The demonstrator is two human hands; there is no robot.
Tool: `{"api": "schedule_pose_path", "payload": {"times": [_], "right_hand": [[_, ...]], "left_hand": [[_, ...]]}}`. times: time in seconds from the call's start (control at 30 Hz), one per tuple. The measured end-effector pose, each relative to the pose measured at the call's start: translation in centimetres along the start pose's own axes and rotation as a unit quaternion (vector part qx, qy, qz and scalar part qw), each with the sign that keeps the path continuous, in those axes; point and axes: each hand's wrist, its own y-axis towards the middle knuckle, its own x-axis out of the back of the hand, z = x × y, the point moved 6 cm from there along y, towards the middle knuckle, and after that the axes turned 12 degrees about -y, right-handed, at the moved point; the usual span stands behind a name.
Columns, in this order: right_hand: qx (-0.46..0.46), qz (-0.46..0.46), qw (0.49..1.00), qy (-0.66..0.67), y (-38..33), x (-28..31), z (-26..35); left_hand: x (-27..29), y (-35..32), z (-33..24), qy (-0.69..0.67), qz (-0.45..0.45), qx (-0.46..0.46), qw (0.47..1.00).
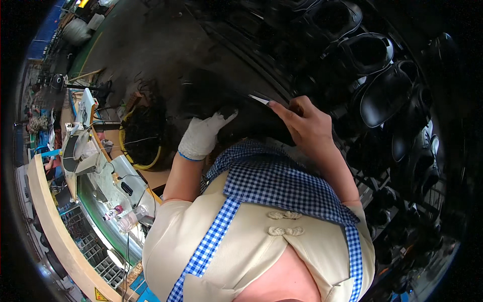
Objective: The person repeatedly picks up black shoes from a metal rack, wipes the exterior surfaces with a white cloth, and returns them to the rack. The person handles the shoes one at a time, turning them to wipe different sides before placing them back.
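My left hand (199, 138), in a white knit glove with a blue cuff edge, is in front of my apron with a finger reaching right. It seems closed on something dark that blends into the black background, so its kind cannot be made out. My bare right hand (308, 125) is a little farther right, its fingers closed on a slim pointed metal tool (259, 99). The tool's bright tip points left and away from me, above the gloved hand's fingertip. Across my lap hangs a blue-and-white checked apron (282, 183).
Racks at the right hold several glossy black shoes (385, 95). On my left stand a yellow-rimmed tub (126, 146) of black scraps and a workbench (126, 168) with a bottle (132, 219) and cables. A green-edged line (93, 209) curves along the far left.
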Motion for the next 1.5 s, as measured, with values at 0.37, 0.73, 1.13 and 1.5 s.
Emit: {"api": "schedule_pose_path", "payload": {"times": [0.37, 0.73, 1.13, 1.5], "right_hand": [[-0.003, 0.095, 0.995, 0.002, -0.7, -0.2, 1.3], [0.0, 0.038, 0.999, 0.001, -0.9, -0.6, 1.4], [-0.031, 0.005, 0.996, 0.089, -0.3, -1.2, 0.3], [0.067, -0.142, 0.986, 0.052, 1.3, 0.9, 2.2]], "left_hand": [[0.3, -0.5, -1.0, -0.298, -0.12, 0.065, 0.945], [0.3, -1.3, -2.3, -0.011, -0.114, -0.026, 0.993], [-0.1, -0.4, -1.2, -0.295, -0.104, 0.094, 0.945], [1.0, 0.1, -5.6, 0.056, -0.202, -0.118, 0.971]]}}
